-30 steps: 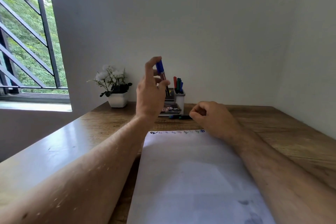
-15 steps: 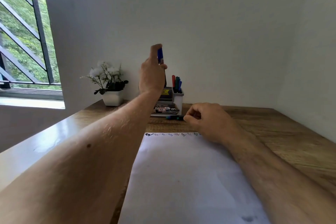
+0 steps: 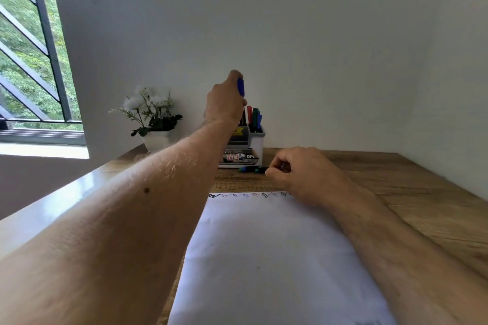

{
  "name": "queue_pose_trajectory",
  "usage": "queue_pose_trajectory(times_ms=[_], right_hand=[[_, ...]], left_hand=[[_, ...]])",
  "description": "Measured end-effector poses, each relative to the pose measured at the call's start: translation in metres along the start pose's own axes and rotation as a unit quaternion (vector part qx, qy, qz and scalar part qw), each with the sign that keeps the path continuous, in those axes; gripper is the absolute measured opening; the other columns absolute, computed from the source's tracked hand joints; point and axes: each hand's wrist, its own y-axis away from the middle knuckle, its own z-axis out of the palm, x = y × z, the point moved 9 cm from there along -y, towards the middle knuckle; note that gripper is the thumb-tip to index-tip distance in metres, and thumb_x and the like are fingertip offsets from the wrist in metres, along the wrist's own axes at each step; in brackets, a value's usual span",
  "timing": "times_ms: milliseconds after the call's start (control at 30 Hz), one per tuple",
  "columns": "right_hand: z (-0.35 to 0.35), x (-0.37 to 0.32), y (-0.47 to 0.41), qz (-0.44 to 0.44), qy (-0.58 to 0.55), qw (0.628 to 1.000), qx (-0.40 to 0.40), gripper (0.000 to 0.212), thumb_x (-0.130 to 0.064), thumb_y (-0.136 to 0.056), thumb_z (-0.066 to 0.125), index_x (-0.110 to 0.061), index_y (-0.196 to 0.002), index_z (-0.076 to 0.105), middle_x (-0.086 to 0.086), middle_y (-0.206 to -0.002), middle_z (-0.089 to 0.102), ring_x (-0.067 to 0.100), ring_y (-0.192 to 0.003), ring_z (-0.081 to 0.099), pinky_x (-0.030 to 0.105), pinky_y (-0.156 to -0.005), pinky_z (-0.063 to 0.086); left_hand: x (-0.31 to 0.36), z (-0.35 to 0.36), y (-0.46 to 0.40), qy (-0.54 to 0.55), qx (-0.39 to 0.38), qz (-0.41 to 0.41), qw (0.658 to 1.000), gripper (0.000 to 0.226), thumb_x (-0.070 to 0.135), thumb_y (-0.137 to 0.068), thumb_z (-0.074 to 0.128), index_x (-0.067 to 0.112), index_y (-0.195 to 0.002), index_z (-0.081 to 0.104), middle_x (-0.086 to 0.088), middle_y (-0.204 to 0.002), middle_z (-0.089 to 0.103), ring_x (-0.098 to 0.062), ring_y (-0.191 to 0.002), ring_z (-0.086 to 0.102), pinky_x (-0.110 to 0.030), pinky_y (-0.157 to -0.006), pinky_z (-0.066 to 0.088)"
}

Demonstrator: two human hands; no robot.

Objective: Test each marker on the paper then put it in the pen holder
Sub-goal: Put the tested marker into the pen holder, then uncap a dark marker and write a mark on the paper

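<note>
At the far left a barred window [image 3: 31, 60] looks onto green foliage, its sill level with the left edge of the glossy brown wooden desk [image 3: 409, 192]. Near the desk's back edge, against the pale wall, stands a small white pot of white artificial flowers [image 3: 151, 116].

The left hand [image 3: 224, 103] is raised above the desk with the forearm stretched out over the left side, fingers curled round a blue-capped marker [image 3: 240, 87] held upright, cap on top. The marker's lower end is hidden behind the hand, directly above the grey-and-white plastic pen holder [image 3: 254, 140]. The holder sits close to the back wall; its right compartment holds several upright markers [image 3: 254, 116] with red, green and blue caps. Whether the held marker has entered a compartment cannot be told.

Just in front of the holder, a dark marker [image 3: 252, 169] lies flat on the wood, between the holder's base and the far edge of the large white sheet of paper [image 3: 264, 258]. A row of small coloured test scribbles [image 3: 248, 195] runs along that far edge.

The right hand [image 3: 301, 174] rests at the sheet's far right corner, fingers curled, its fingertips pinching the right end of the lying marker. To its right, bare wood runs open to the side wall.
</note>
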Motion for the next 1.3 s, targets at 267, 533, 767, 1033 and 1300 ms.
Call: queue_pose_trajectory(times_ms=[267,533,767,1033,1300], right_hand=[[0.004,-0.002,-0.002,-0.004,0.006,1.0,-0.007,0.019,-0.042,-0.095,0.059,-0.026,-0.097,0.069,-0.009,-0.09,0.065,0.002,-0.079,0.058,0.022,-0.065,0.043],[0.0,0.001,0.0,0.006,-0.003,1.0,-0.007,0.014,-0.039,-0.095,0.059,-0.026,-0.095,0.066,-0.01,-0.088,0.063,0.002,-0.078,0.057,0.02,-0.061,0.04],[-0.011,0.007,0.003,0.022,-0.008,0.999,0.025,0.009,-0.029,-0.092,0.061,-0.026,-0.09,0.07,-0.008,-0.09,0.066,0.005,-0.079,0.059,0.022,-0.061,0.044],[-0.017,0.014,0.003,0.034,-0.026,0.998,0.052,0.008,-0.024,-0.09,0.064,-0.027,-0.085,0.071,-0.009,-0.08,0.063,0.004,-0.072,0.059,0.021,-0.055,0.041],[-0.017,0.013,0.002,0.028,-0.029,0.997,0.059,0.009,-0.023,-0.088,0.064,-0.026,-0.084,0.072,-0.01,-0.077,0.064,0.005,-0.07,0.06,0.022,-0.057,0.042]], left_hand=[[-0.02,0.022,0.009,-0.052,-0.073,-0.023,0.996,0.048,0.017,-0.087,0.073,0.028,-0.128,0.051,-0.012,-0.11,0.066,-0.027,-0.092,0.065,-0.039,-0.077,0.058],[-0.006,-0.002,0.025,-0.061,-0.048,-0.004,0.997,0.055,0.0,-0.093,0.051,0.029,-0.14,0.049,-0.008,-0.115,0.068,-0.014,-0.083,0.058,-0.03,-0.068,0.05],[0.01,-0.031,0.066,-0.005,-0.061,0.019,0.998,0.021,0.009,-0.093,0.058,0.022,-0.1,0.074,0.001,-0.096,0.072,-0.012,-0.083,0.068,-0.024,-0.072,0.056],[0.008,0.026,0.124,-0.133,-0.324,0.144,0.926,0.028,0.015,-0.095,0.059,0.029,-0.115,0.071,0.005,-0.118,0.07,-0.015,-0.108,0.063,-0.037,-0.101,0.05],[0.017,0.05,0.133,-0.186,-0.38,0.207,0.882,0.03,0.028,-0.1,0.049,0.031,-0.125,0.064,0.004,-0.113,0.067,-0.016,-0.104,0.06,-0.042,-0.096,0.05]])
